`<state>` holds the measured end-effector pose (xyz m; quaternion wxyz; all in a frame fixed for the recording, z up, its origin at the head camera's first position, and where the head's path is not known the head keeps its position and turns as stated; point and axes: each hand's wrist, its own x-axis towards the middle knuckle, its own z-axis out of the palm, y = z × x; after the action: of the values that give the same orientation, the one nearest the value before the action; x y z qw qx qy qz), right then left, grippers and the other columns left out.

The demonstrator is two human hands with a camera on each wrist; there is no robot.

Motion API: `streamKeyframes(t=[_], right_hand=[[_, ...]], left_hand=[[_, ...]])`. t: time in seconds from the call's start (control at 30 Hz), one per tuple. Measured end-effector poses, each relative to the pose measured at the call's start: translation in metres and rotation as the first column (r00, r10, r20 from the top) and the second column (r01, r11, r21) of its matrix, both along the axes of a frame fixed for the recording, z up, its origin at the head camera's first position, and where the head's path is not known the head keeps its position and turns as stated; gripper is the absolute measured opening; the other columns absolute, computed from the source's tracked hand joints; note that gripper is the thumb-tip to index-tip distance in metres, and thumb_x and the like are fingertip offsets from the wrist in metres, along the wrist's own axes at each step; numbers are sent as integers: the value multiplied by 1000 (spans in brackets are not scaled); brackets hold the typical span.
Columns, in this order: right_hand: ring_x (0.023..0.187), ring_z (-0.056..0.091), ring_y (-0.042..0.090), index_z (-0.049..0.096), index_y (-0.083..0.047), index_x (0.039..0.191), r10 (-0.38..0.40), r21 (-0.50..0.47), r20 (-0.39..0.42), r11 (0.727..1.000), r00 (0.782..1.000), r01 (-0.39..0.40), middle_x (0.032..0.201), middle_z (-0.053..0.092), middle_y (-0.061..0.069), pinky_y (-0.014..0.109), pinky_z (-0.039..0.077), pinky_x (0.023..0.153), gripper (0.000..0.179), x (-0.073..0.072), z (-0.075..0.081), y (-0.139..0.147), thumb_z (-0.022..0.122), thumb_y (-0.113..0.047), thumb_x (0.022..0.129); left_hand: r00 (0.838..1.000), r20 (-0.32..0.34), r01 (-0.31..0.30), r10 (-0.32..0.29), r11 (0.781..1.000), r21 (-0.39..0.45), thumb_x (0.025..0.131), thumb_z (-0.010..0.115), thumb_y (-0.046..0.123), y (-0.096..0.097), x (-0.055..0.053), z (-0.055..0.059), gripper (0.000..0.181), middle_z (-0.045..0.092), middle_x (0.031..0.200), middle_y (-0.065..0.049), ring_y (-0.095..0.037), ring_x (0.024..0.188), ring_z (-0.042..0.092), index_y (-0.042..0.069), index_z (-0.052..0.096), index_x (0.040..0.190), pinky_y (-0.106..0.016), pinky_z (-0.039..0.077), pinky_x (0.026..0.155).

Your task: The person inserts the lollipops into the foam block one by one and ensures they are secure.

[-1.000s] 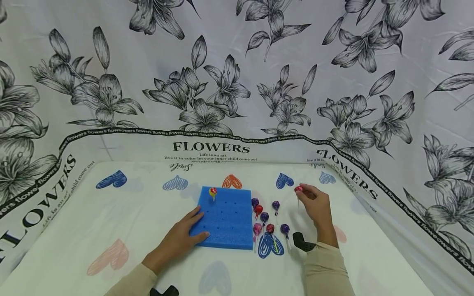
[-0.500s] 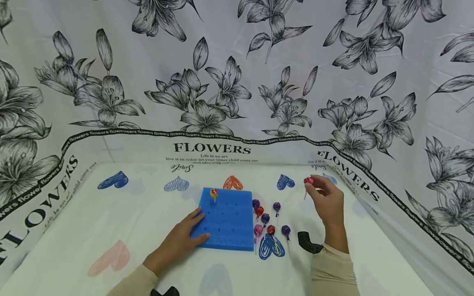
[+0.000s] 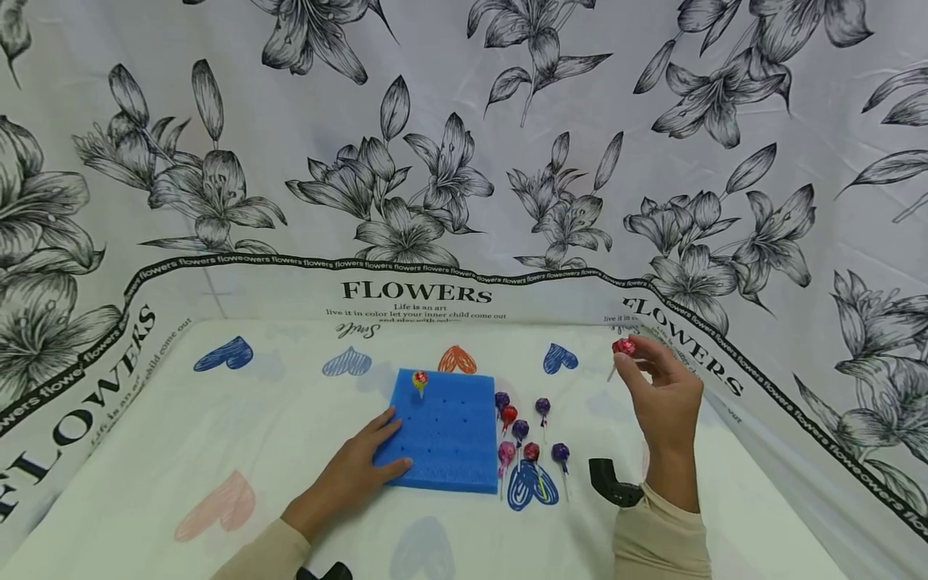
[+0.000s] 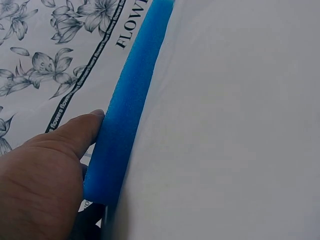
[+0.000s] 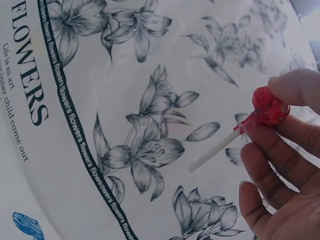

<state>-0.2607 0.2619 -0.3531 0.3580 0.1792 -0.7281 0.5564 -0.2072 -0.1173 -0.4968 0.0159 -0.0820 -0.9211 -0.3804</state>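
My right hand (image 3: pixel 665 403) pinches a red-wrapped lollipop (image 3: pixel 623 347) by its head, raised over the right side of the table. In the right wrist view its white stick (image 5: pixel 215 150) points down to the left, and the thumb and fingers are on the red wrapper (image 5: pixel 270 106). My left hand (image 3: pixel 351 471) rests spread along the left edge of a blue foam block (image 3: pixel 453 463), thumb (image 4: pixel 82 132) against it in the left wrist view. Small holes dot the block's top. A yellow and red lollipop (image 3: pixel 420 379) stands upright near its far left corner.
Right of the block lie several loose lollipops: purple ones such as this lollipop (image 3: pixel 561 453), red ones such as this lollipop (image 3: pixel 532 451), and a pink lollipop (image 3: pixel 506 453). A white cloth with printed hearts (image 3: pixel 223 354) covers the table; a flower-print curtain (image 3: pixel 406 185) hangs behind.
My right hand has moved to the right and a little upward in the head view, carrying the red lollipop. The left hand has stayed on the block.
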Motion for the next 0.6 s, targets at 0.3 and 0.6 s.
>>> streamKeyframes(t=[0.3,0.6], right_hand=[[85,60,21,64,15,108,101,-119,-85,987,991,-111,100,66,14,21,50,79,28,17,10,-4,66,17,80],[84,58,23,58,25,105,261,-175,-244,935,934,-307,99,65,18,23,49,79,30,22,18,-20,62,26,76]], left_hand=[[1000,23,3,-3,1000,11,85,70,49,1,1,-2,75,30,155,-5,-34,140,24,8,47,144,-55,28,107],[1000,14,-7,6,1000,23,85,70,47,0,2,0,74,30,155,-4,-34,140,24,8,47,143,-54,27,107]])
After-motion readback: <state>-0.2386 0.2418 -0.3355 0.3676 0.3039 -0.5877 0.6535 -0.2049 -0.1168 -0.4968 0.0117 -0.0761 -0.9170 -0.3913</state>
